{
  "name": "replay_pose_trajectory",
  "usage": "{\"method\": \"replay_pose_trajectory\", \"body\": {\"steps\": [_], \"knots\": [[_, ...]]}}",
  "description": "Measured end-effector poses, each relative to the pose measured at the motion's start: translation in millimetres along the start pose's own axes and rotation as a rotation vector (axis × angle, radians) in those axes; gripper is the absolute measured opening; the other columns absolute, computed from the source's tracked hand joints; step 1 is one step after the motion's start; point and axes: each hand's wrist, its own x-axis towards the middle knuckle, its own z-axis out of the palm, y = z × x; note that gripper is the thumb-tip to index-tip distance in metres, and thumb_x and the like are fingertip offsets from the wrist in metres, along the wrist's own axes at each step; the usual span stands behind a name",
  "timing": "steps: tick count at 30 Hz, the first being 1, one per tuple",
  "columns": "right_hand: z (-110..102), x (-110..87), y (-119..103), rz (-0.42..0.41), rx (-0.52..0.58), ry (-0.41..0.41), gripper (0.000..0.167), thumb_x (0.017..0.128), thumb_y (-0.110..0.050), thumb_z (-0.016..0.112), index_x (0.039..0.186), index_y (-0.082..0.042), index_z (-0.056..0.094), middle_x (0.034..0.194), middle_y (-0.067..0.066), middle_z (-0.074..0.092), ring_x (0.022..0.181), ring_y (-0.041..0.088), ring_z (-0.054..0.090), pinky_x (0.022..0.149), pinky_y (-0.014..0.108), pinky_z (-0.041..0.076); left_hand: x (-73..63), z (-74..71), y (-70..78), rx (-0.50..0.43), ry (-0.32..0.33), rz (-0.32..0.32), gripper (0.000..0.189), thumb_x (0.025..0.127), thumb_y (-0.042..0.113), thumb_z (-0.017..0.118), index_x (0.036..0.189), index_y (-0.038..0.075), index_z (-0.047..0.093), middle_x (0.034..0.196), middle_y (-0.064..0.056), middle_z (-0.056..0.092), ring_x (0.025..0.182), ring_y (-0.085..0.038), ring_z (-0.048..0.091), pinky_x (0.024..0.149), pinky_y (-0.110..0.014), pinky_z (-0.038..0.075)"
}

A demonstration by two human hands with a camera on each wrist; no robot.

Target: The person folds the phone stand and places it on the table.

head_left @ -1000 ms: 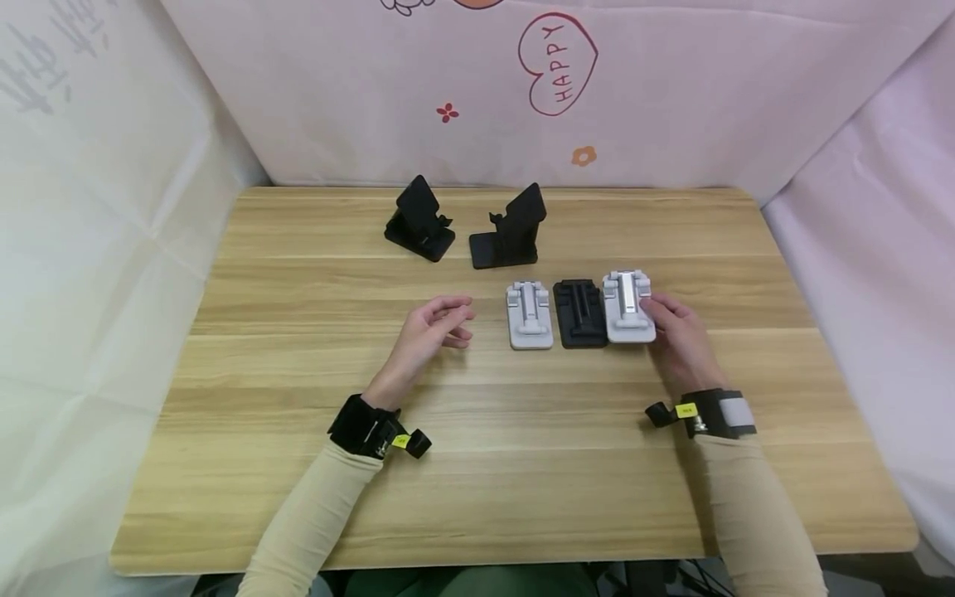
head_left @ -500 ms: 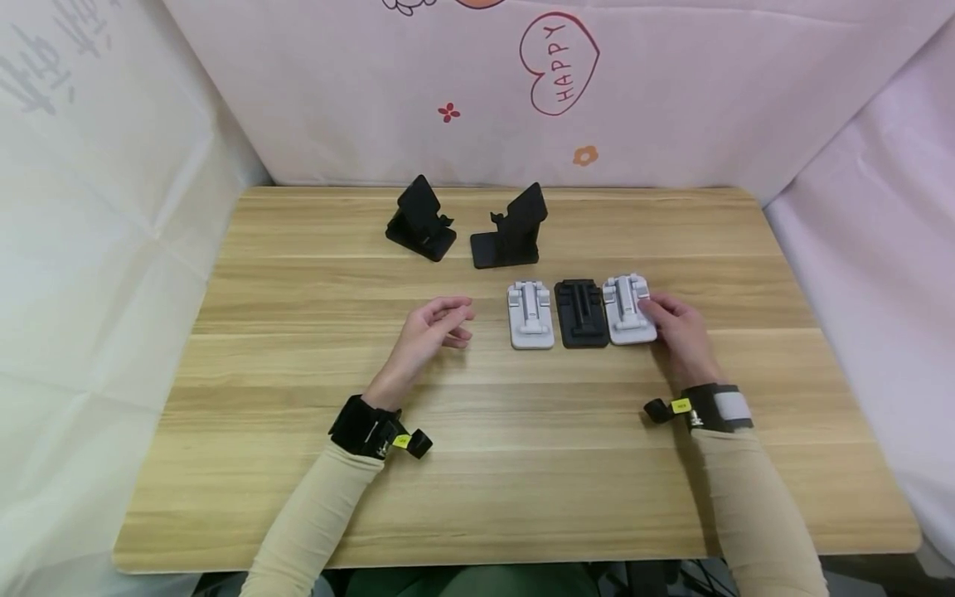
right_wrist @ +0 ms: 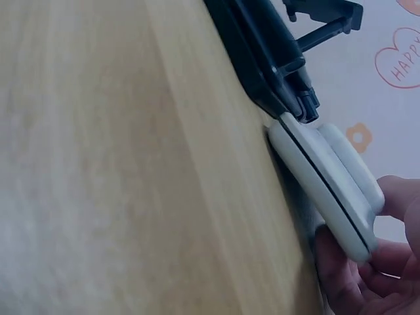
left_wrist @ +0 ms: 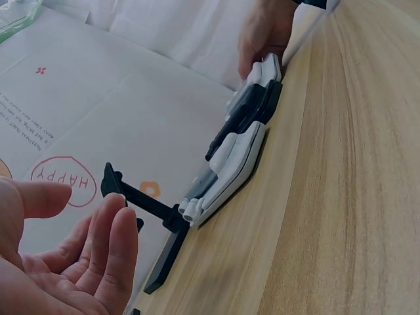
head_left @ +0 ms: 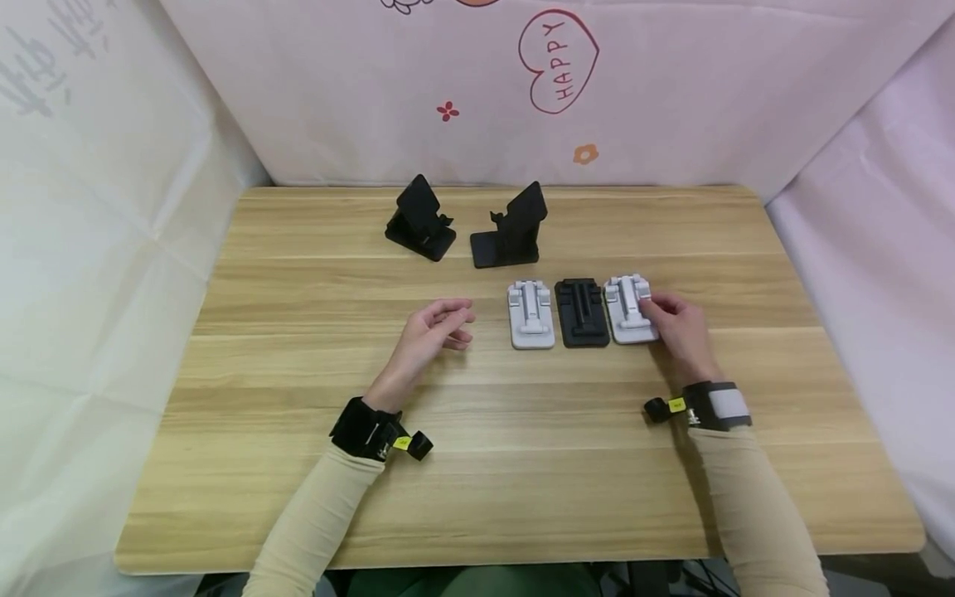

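Note:
My right hand (head_left: 681, 332) pinches the right edge of a white folded phone stand (head_left: 631, 310), thumb on top and fingers beneath. In the right wrist view, that white stand (right_wrist: 325, 190) has its far edge down by the black one and its held edge a little off the table. Just left of it lies a black folded phone stand (head_left: 582, 313), then a second white folded phone stand (head_left: 530, 315), both flat. My left hand (head_left: 429, 336) is left of this row, fingers loosely bent, holding nothing; the left wrist view shows the same hand (left_wrist: 79, 256) touching none of the stands.
Two black phone stands, unfolded, stand farther back: one at left (head_left: 421, 220), one at right (head_left: 511, 232). The wooden table (head_left: 477, 481) meets a white printed cloth (head_left: 336, 99) at its far edge. More cloth hangs at both sides.
My right hand has lowered the right white stand towards the table and shifted it slightly right, leaving a narrow gap from the black one. The left hand has stayed in place.

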Motion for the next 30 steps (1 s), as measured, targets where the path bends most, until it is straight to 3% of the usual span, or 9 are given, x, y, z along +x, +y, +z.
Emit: {"method": "replay_pose_trajectory", "body": {"steps": [4, 12, 19, 25, 30], "knots": [[-1, -0.4, -3, -0.030, -0.100, 0.005, 0.056, 0.104, -0.044, 0.060, 0.135, 0.001, 0.063, 0.122, 0.018, 0.063, 0.093, 0.007, 0.054, 0.073, 0.013, 0.044, 0.0, -0.1, -0.1, -0.005, -0.007, 0.001, 0.037, 0.107, 0.023, 0.059, 0.138, 0.002, 0.060, 0.132, -0.026, 0.064, 0.086, -0.014, 0.069, 0.080, -0.027, 0.061], [-1, -4.1, -8, -0.102, -0.197, 0.059, 0.047, 0.104, -0.036, 0.062, 0.125, 0.005, 0.069, 0.110, 0.021, 0.068, 0.085, 0.011, 0.054, 0.065, 0.014, 0.043, 0.0, -0.5, -1.3, -0.013, -0.011, 0.008, 0.037, 0.107, 0.021, 0.058, 0.138, 0.001, 0.060, 0.132, -0.028, 0.063, 0.087, -0.016, 0.069, 0.079, -0.026, 0.061], [1, -2.0, -5, -0.121, -0.242, 0.087, 0.044, 0.104, -0.033, 0.061, 0.124, 0.005, 0.070, 0.109, 0.023, 0.069, 0.089, 0.018, 0.055, 0.063, 0.014, 0.041, 0.7, 0.0, -3.1, -0.006, -0.003, 0.003, 0.038, 0.106, 0.021, 0.059, 0.138, 0.001, 0.060, 0.130, -0.026, 0.065, 0.096, -0.029, 0.070, 0.079, -0.026, 0.061], [0, -2.5, -4, -0.116, -0.228, 0.082, 0.042, 0.104, -0.031, 0.061, 0.124, 0.006, 0.069, 0.109, 0.022, 0.068, 0.088, 0.018, 0.054, 0.061, 0.013, 0.041, 1.8, -0.1, 1.1, 0.001, 0.005, 0.002, 0.037, 0.106, 0.023, 0.059, 0.137, 0.003, 0.061, 0.129, -0.025, 0.065, 0.088, -0.016, 0.070, 0.079, -0.026, 0.061], [1, -3.1, -4, -0.128, -0.221, 0.086, 0.042, 0.104, -0.030, 0.061, 0.124, 0.006, 0.069, 0.109, 0.023, 0.068, 0.088, 0.019, 0.055, 0.060, 0.012, 0.041, 5.2, -3.2, 7.2, -0.020, 0.008, -0.001, 0.038, 0.106, 0.025, 0.059, 0.138, 0.003, 0.060, 0.133, -0.027, 0.062, 0.088, -0.013, 0.068, 0.080, -0.025, 0.060]]}}
